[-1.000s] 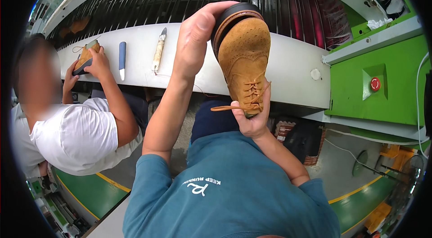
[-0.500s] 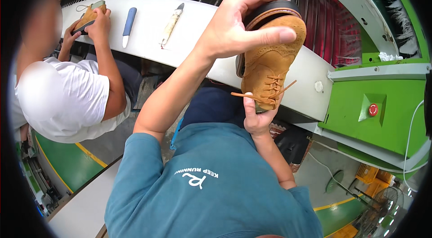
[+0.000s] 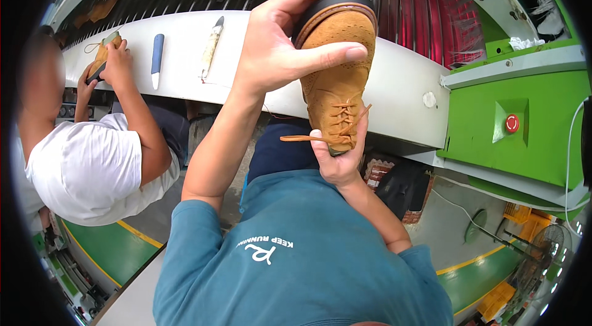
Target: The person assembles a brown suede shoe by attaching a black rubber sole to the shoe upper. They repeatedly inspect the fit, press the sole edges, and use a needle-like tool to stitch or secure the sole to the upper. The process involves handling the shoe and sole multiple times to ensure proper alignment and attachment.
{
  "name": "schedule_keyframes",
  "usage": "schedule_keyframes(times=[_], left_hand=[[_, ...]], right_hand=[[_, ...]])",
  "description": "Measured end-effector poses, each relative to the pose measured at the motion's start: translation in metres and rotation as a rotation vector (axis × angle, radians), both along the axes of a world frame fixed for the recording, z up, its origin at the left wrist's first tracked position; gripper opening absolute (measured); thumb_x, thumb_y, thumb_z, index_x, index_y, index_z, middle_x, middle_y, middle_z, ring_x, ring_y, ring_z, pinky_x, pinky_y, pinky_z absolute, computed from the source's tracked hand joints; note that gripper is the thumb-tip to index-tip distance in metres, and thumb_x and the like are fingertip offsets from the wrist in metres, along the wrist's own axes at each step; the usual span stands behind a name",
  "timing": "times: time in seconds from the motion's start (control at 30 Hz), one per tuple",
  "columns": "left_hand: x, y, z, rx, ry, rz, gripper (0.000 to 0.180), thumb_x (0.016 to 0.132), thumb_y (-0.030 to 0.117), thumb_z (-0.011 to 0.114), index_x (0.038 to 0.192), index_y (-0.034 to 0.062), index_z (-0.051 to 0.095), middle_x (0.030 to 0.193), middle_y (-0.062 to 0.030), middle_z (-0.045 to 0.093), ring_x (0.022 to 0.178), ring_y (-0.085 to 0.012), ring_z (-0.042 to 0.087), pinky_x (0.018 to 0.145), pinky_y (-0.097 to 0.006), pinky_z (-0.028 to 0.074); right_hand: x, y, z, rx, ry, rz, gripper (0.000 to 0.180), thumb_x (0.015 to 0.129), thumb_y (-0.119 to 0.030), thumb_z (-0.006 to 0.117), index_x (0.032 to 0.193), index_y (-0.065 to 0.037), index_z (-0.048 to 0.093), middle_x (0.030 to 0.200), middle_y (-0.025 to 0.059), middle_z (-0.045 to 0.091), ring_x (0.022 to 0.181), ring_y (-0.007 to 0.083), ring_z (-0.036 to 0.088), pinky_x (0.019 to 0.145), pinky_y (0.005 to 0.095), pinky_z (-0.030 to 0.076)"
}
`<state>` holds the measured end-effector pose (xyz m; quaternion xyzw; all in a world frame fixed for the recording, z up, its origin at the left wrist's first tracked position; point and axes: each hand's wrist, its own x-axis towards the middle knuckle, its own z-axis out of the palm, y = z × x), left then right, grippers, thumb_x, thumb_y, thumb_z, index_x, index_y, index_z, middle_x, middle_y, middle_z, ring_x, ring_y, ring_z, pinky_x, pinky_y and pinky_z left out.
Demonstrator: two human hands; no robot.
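Observation:
A tan lace-up shoe (image 3: 338, 82) with punched holes and a black sole (image 3: 336, 0) is held up over the white bench, toe away from me. My left hand (image 3: 280, 42) grips its toe end, fingers behind the sole and thumb across the upper. My right hand (image 3: 341, 163) holds the heel end from below, thumb beside the tied laces (image 3: 342, 126). At the toe the sole lies close along the upper. The fingers behind the shoe are hidden.
On the white bench (image 3: 179, 39) lie a blue-handled tool (image 3: 158, 58) and a cream-wrapped tool (image 3: 211, 52) with a dark tip. A co-worker (image 3: 92, 159) handles another tan shoe (image 3: 102, 58) at left. A green machine (image 3: 475, 147) with a red button (image 3: 512, 122) stands at right.
The shoe and both hands have shifted left in view, and the shoe is more upright. The gap between sole and upper at the toe has closed. The surroundings have shifted slightly too.

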<state>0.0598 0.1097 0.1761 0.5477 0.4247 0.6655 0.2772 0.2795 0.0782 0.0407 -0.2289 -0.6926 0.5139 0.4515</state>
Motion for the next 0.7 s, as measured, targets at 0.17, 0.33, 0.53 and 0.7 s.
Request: schedule_keyframes(times=[0.17,0.33,0.53,0.7], left_hand=[[0.0018,0.0006,0.0008,0.023,-0.043,0.01,0.067,0.08,0.007,0.101,0.138,-0.0038,0.069,0.121,-0.0126,0.08,0.111,-0.0195,0.079,0.1,-0.035,0.065],[0.0004,0.0009,-0.0008,0.034,-0.032,0.021,0.066,0.08,0.008,0.101,0.137,-0.0043,0.069,0.122,-0.0131,0.08,0.111,-0.0194,0.079,0.1,-0.035,0.065],[0.0006,0.0012,-0.0019,0.033,-0.057,0.037,0.066,0.08,0.009,0.101,0.137,-0.0042,0.07,0.121,-0.0131,0.08,0.111,-0.019,0.079,0.1,-0.035,0.065],[-0.0013,0.0028,-0.0037,0.05,-0.036,0.04,0.065,0.081,0.009,0.101,0.136,-0.0041,0.07,0.12,-0.0132,0.081,0.11,-0.0191,0.079,0.099,-0.035,0.066]], right_hand=[[-0.0005,0.0045,-0.0006,0.04,0.006,0.043,0.094,0.099,-0.018,0.08,0.169,0.004,0.021,0.154,0.0161,0.046,0.141,0.0254,0.053,0.119,0.0399,0.044],[-0.0023,0.0041,0.0013,0.059,-0.007,0.02,0.092,0.098,-0.017,0.08,0.168,0.005,0.023,0.152,0.0157,0.045,0.139,0.0251,0.053,0.118,0.0394,0.045],[-0.0047,0.0087,0.0061,0.082,0.002,0.017,0.087,0.097,-0.017,0.08,0.164,0.006,0.029,0.143,0.0126,0.045,0.132,0.0231,0.053,0.113,0.0377,0.046],[-0.0067,0.0068,0.0049,0.055,0.003,-0.02,0.092,0.097,-0.028,0.082,0.163,0.01,0.032,0.143,0.0207,0.048,0.132,0.0324,0.053,0.114,0.0436,0.045]])
